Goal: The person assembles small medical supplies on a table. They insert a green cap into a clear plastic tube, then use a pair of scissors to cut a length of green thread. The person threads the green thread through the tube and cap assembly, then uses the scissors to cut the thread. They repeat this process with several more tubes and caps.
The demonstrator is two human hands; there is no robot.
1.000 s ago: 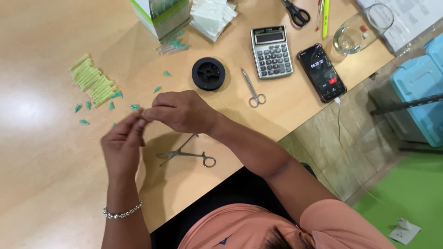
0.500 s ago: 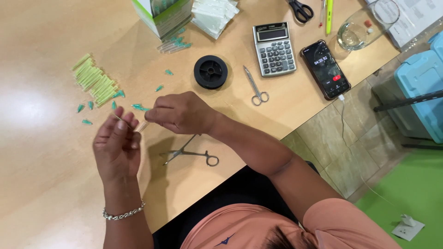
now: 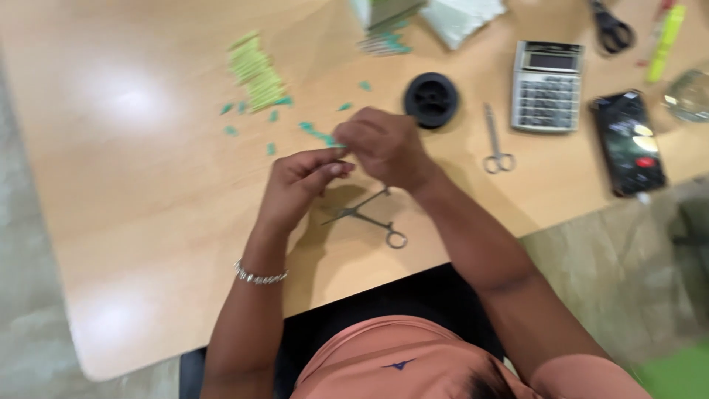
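The two hands meet above the middle of the surface (image 3: 148, 222). The left hand (image 3: 299, 185) has its fingertips pinched narrow toward the right hand (image 3: 384, 148), which is closed in a loose fist; between them a thin teal piece (image 3: 319, 135) shows, its end sticking out to the left of the right hand's grip. The picture is blurred, so whether both grips really clamp it, or only the right, cannot be told.

Just below the hands lie forceps (image 3: 365, 218), untouched. Beyond the right hand sits a black spool (image 3: 430, 99), and to its right small scissors (image 3: 495, 140), a calculator (image 3: 546, 85) and a phone (image 3: 628, 140). Up and left of the left hand lie a green bundle (image 3: 255, 70) and scattered teal bits (image 3: 251, 118).

By the look of it, the step in hand is fine fingertip work on one teal piece, perhaps threading or fitting something thin. The next move would call for steady, close pinching and keeping the piece aligned between both grips.
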